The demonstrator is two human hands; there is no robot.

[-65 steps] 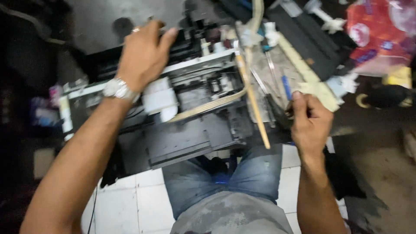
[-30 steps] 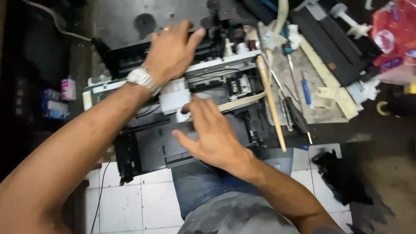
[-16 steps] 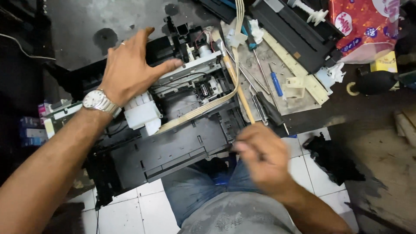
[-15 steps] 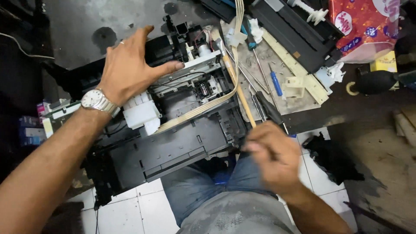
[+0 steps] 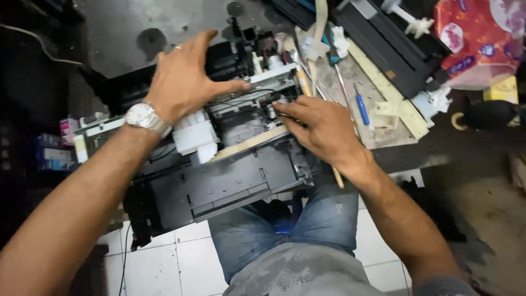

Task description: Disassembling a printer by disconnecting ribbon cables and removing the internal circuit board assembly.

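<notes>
- Nearest the camera are the person's knees in faded blue jeans (image 5: 329, 219), over a white tiled floor (image 5: 164, 257).
- Just beyond them lies an opened black plastic printer chassis (image 5: 219, 186), partly on the tiles and partly on a dark floor, with its inner parts bare.
- A white plastic block (image 5: 194, 134) sits inside the chassis, beside a pale flat strip (image 5: 249, 143) that runs slantwise across it.
- The right hand (image 5: 326, 131) rests over the right side of the chassis, fingers drawn together and fingertips pressed into the mechanism; whether they pinch a part I cannot tell.
- The left hand (image 5: 183, 82), with a silver wristwatch (image 5: 143, 116) on its wrist, lies spread flat on the upper back part of the chassis, fingers apart, thumb pointing toward the right hand.
- A thin wooden stick (image 5: 302, 82) passes under the right hand.
- Farther right, a small blue-handled screwdriver (image 5: 362, 108) lies on a dirty board (image 5: 378, 131).
- Farthest off are a long black printer part (image 5: 394, 46) and a red patterned bag (image 5: 476, 38).
</notes>
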